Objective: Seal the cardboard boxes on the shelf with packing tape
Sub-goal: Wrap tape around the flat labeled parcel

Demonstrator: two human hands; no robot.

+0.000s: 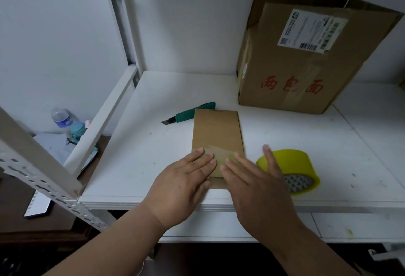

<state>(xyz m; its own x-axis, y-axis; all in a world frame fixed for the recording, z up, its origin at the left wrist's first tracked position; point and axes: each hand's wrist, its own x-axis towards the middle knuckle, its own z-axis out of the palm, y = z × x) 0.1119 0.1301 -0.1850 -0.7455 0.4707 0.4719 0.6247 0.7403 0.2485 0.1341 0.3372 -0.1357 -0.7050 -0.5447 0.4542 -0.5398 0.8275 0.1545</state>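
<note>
Both hands lie flat on the near end of the small cardboard box (217, 142), which rests on the white shelf (153, 144) with its long axis running straight away from the person. The left hand (186, 179) has its fingers straight and together, pressing down on a glossy strip of tape (221, 152) that crosses the box from side to side; the right hand (254, 186) does the same just beside it, fingertips nearly meeting over the strip. Neither grip is closed round anything: they press, they do not hold.

The yellow tape roll (291, 170) lies immediately outboard of the right hand, touching or almost touching its little-finger side, so the right is plainly the nearer grip for picking it up. The green utility knife (190, 113) lies beyond the fingertips, at the box's far left corner, closer to the left hand. The large labelled box (306, 67) stands well beyond the right hand, at the back of the shelf. The strip seems to be in its smoothing stage.
</note>
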